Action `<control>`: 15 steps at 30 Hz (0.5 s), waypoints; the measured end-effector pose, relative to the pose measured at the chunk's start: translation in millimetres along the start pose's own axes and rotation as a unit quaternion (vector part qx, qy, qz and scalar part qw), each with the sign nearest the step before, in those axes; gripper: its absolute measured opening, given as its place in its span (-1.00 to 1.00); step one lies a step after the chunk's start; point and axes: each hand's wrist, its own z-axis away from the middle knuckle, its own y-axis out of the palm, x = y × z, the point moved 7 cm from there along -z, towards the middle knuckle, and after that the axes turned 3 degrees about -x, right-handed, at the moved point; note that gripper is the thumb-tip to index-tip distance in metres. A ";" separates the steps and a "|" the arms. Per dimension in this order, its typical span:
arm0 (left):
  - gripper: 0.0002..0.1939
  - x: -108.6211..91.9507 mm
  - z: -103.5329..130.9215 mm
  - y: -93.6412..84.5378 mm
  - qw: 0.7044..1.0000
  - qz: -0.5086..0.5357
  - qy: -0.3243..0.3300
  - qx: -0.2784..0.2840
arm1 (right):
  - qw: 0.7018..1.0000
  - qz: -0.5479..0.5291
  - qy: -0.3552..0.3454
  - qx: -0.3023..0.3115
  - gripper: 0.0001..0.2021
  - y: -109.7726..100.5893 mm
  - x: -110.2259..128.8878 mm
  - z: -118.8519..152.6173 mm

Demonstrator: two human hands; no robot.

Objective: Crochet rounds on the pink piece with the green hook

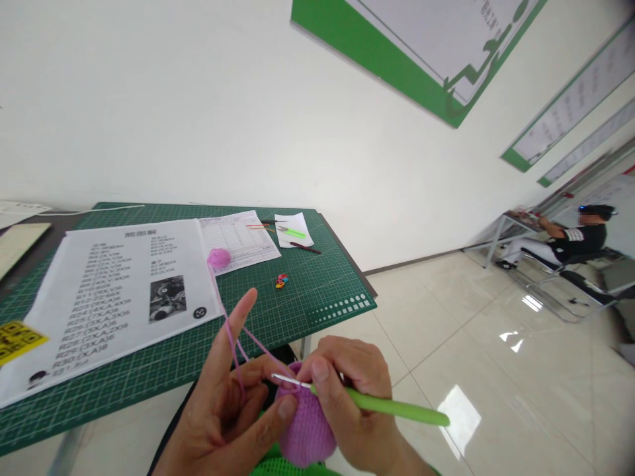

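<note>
A pink-purple crocheted piece [308,430], rounded like a cup, hangs at the bottom centre. My left hand [233,403] pinches its upper edge between thumb and fingers, and the index finger points up with pink yarn [229,330] looped around it. My right hand [347,390] grips a crochet hook [397,404] with a green handle. The hook's metal tip lies across the top edge of the piece, where a loop of yarn crosses it. From the left hand the strand runs up to a small pink yarn ball [219,258] on the table.
A green cutting mat [342,284] covers the table. On it lie a large printed pattern sheet [124,284], a form [248,241], green-handled thread snips [292,232], a dark slim tool [305,248] and colourful stitch markers [282,281]. At far right a person [580,238] sits at another table.
</note>
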 end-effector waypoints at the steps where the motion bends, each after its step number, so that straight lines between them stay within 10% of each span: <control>1: -0.04 0.5 0.0 0.9 1.000 0.010 -0.004 0.014 | 1.000 0.000 -0.007 0.003 -0.68 -0.2 1.3 -0.1; 15: 0.00 10.0 1.6 -3.8 0.994 0.050 -0.056 0.082 | 0.999 -0.022 -0.036 0.023 -0.75 -0.8 13.8 0.1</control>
